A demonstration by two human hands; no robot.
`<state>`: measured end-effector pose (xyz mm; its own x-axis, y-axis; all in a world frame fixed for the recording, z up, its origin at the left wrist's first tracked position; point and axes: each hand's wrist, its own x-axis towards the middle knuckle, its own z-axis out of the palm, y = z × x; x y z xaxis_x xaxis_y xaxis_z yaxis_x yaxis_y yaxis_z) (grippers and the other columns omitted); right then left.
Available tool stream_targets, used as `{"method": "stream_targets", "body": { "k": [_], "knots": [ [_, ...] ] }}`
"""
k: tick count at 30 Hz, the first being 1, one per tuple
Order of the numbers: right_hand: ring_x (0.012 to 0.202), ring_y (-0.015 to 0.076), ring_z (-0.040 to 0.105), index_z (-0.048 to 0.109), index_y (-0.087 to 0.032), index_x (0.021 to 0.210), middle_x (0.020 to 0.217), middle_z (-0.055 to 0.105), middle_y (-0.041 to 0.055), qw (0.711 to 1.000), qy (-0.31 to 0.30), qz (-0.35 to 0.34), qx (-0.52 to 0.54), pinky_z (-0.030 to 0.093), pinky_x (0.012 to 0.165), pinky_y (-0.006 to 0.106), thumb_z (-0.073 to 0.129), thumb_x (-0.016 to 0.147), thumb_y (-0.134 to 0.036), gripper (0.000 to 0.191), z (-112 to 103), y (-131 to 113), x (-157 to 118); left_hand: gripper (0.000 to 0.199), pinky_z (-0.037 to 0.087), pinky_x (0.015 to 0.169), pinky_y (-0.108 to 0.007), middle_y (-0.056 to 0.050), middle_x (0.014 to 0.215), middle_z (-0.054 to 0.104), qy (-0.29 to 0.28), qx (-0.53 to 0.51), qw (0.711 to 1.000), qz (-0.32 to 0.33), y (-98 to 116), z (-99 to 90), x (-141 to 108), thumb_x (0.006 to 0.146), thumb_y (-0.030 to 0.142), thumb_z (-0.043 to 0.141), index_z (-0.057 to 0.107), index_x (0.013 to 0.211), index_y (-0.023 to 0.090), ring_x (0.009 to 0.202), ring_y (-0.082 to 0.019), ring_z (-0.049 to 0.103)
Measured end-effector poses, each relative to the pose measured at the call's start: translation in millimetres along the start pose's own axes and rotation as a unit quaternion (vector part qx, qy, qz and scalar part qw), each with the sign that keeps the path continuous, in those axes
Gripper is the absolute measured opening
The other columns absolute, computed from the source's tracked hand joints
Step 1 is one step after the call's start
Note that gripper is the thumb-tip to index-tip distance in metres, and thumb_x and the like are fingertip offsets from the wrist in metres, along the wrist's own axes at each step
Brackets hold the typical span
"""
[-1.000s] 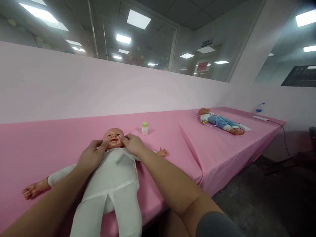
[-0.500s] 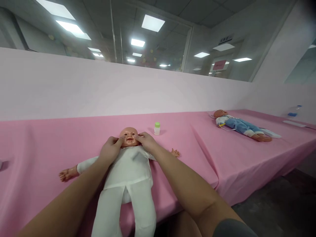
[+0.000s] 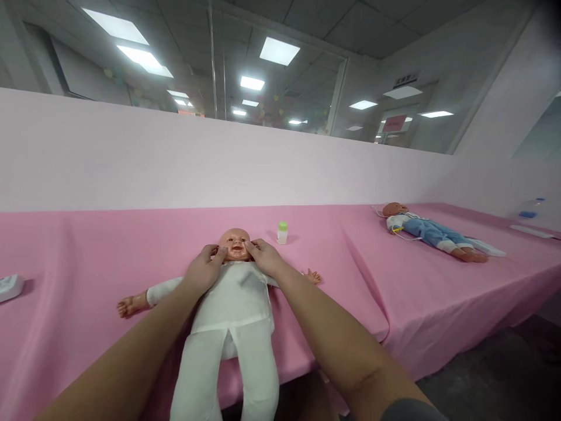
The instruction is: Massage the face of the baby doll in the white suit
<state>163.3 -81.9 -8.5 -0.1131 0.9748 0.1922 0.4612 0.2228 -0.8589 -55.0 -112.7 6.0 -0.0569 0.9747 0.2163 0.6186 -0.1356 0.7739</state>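
Note:
A baby doll (image 3: 236, 298) in white clothes lies on its back on the pink cloth, arms spread and head toward the wall. My left hand (image 3: 205, 268) touches the doll's cheek on the left side of the view, thumb on the face and fingers curled beside the head. On the other cheek rests my right hand (image 3: 265, 256), its thumb also on the face. Between them the doll's head is held from both sides. Just behind my right hand stands a small bottle (image 3: 282, 233) with a green cap.
Farther right, a second doll (image 3: 432, 231) in blue trousers lies with thin tubes around it. A white device (image 3: 10, 287) sits at the left edge. A clear bottle (image 3: 532, 209) is at the far right, and a white wall (image 3: 175, 158) runs behind the pink-covered table (image 3: 96, 245).
The view has shifted slightly left and up, so more of the white device shows. Both hands remain on the doll's cheeks, with little visible movement.

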Motion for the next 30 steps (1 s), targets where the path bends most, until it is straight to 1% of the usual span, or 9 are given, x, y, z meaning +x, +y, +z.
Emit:
{"method": "stream_targets", "body": {
  "k": [4,7,12,17,19,21,24,27,30],
  "knots": [
    [0.115,0.0279,0.070,0.069,-0.020,0.126,0.124,0.076,0.0127,0.999,0.001,-0.018,-0.032,0.051,0.100,0.040,0.044,0.098,-0.077,0.069,-3,-2,-4,0.069,0.049,0.109,-0.043,-0.014,0.135,0.072,0.002,0.009,1.000,0.007,0,1.2,0,0.097,0.069,0.041,0.063,0.139,0.018,0.126,-0.034,0.067],
    [0.118,0.0288,0.069,0.070,-0.020,0.127,0.127,0.075,0.0138,0.998,0.002,-0.032,-0.049,0.050,0.103,0.041,0.042,0.099,-0.077,0.069,-4,-2,-6,0.072,0.046,0.113,-0.044,-0.015,0.142,0.069,0.000,0.009,1.000,0.024,-3,2.8,1,0.098,0.068,0.039,0.061,0.145,0.017,0.133,-0.034,0.064],
    [0.114,0.0276,0.070,0.072,-0.020,0.123,0.123,0.076,0.0125,0.999,0.000,-0.034,-0.027,0.051,0.101,0.039,0.048,0.095,-0.078,0.068,-5,-1,-6,0.074,0.043,0.116,-0.046,-0.016,0.142,0.069,-0.013,-0.014,0.999,0.032,-7,4.1,1,0.098,0.069,0.039,0.061,0.145,0.017,0.134,-0.034,0.063],
    [0.100,0.0252,0.072,0.071,-0.018,0.112,0.111,0.078,0.0116,0.999,0.010,0.007,0.040,0.055,0.088,0.035,0.044,0.094,-0.082,0.072,-3,1,-2,0.066,0.048,0.110,-0.044,-0.015,0.134,0.074,-0.008,-0.088,0.996,-0.004,-6,3.4,3,0.097,0.067,0.045,0.068,0.135,0.018,0.124,-0.032,0.068],
    [0.099,0.0257,0.072,0.071,-0.017,0.111,0.109,0.078,0.0119,0.998,0.022,0.027,0.051,0.055,0.086,0.035,0.044,0.092,-0.084,0.075,-1,3,0,0.067,0.051,0.106,-0.043,-0.015,0.130,0.075,-0.001,-0.101,0.995,-0.018,-4,2.8,3,0.096,0.069,0.046,0.070,0.131,0.017,0.119,-0.031,0.070],
    [0.102,0.0265,0.072,0.072,-0.018,0.113,0.112,0.077,0.0124,0.998,0.024,0.035,0.049,0.056,0.088,0.036,0.045,0.090,-0.086,0.077,1,3,1,0.068,0.051,0.104,-0.043,-0.015,0.128,0.076,0.003,-0.090,0.996,-0.022,-1,2.2,2,0.096,0.071,0.046,0.071,0.129,0.017,0.116,-0.032,0.071],
    [0.109,0.0276,0.072,0.071,-0.018,0.120,0.121,0.076,0.0134,0.999,0.009,0.022,0.046,0.055,0.094,0.038,0.047,0.090,-0.086,0.078,5,0,0,0.067,0.051,0.105,-0.043,-0.015,0.130,0.075,-0.003,-0.065,0.998,-0.019,5,1.9,-1,0.095,0.070,0.047,0.070,0.130,0.018,0.119,-0.033,0.070],
    [0.112,0.0285,0.072,0.070,-0.018,0.127,0.124,0.075,0.0144,0.999,-0.014,0.010,0.048,0.054,0.099,0.039,0.050,0.090,-0.084,0.078,6,-6,-6,0.069,0.050,0.107,-0.041,-0.015,0.136,0.073,-0.004,-0.066,0.998,-0.009,9,2.1,-4,0.096,0.068,0.047,0.065,0.139,0.018,0.123,-0.032,0.070],
    [0.115,0.0294,0.072,0.068,-0.018,0.133,0.127,0.075,0.0151,0.999,-0.031,-0.008,0.041,0.054,0.102,0.041,0.059,0.089,-0.079,0.075,5,-12,-12,0.069,0.051,0.106,-0.040,-0.014,0.143,0.069,-0.004,-0.066,0.998,0.013,11,1.5,-7,0.096,0.066,0.051,0.062,0.145,0.019,0.128,-0.033,0.067]
  ]
}}
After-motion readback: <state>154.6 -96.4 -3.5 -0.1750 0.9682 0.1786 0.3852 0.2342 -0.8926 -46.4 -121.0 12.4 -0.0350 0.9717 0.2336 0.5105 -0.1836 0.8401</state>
